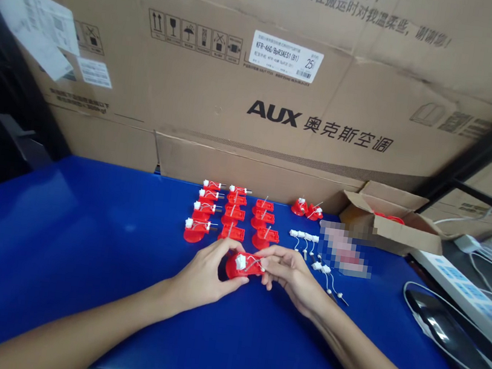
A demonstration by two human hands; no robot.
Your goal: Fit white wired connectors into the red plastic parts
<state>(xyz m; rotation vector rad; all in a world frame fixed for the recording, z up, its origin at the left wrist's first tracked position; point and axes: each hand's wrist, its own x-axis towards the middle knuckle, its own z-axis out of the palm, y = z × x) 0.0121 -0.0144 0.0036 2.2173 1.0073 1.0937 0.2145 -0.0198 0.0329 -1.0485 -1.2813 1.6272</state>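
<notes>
Above the front of the blue table, my left hand (206, 270) grips a red plastic part (231, 266) with a round base, thumb below and fingers above. A white plug (241, 262) with thin white wires and a grey metal pin sits on this part. My right hand (290, 275) is closed at the part's right end, thumb and forefinger pinched by the wires; the exact contact is hidden by the fingers. Just behind my hands stand rows of similar red parts (233, 212); some carry white plugs and wires, others show only a metal pin.
White plugs with short wires (305, 237) lie to the right, beside a blurred-out patch (346, 250). Two red parts (307, 208) stand further back. An open carton (397, 233), a power strip (464, 288) and a black glossy object (433, 318) line the right side. A large cardboard box (193, 104) walls the back.
</notes>
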